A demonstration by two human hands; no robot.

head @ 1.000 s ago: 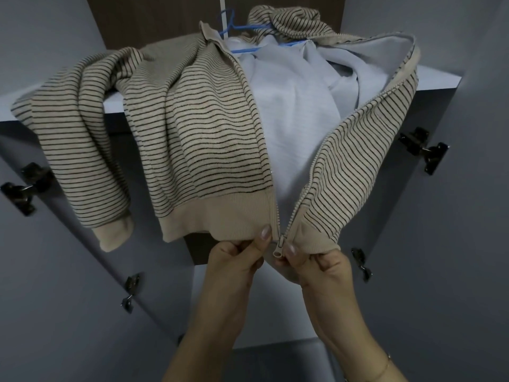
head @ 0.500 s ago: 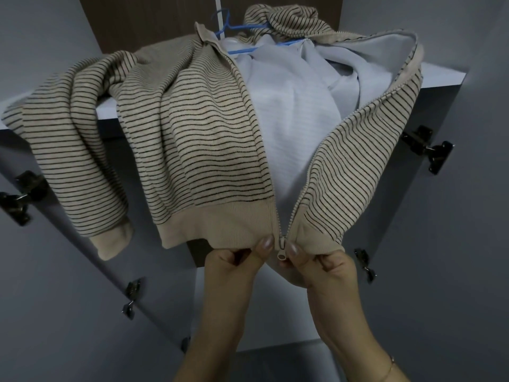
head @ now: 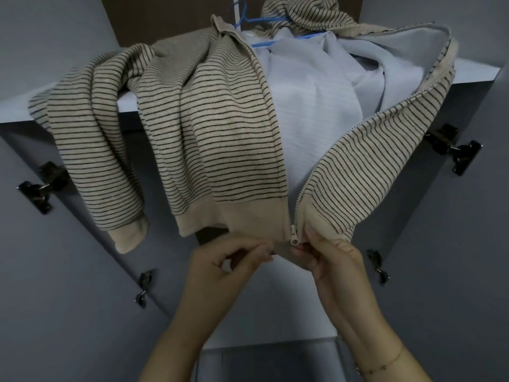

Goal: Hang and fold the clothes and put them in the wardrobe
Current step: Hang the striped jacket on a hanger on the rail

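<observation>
A beige zip jacket with thin dark stripes (head: 220,133) lies on a blue hanger (head: 259,20) over the edge of a white wardrobe shelf (head: 16,111). Its front is open and shows the pale lining (head: 311,106). The zipper slider (head: 293,235) sits at the very bottom of the hem, where the two halves meet. My left hand (head: 220,271) pinches the lower edge of the left hem just beside the slider. My right hand (head: 336,260) grips the right hem at the zipper's base. One sleeve hangs down on the left.
Grey wardrobe doors stand open on the left (head: 55,299) and right (head: 454,271), with dark metal hinges (head: 41,186) (head: 451,147) along their inner edges. A dark brown back panel (head: 165,17) rises behind the shelf. Below the hands lies a lower grey compartment.
My left thumb has slid off the front of the hem down to its bottom edge. The slider now shows fully between the two halves. The jacket has barely shifted.
</observation>
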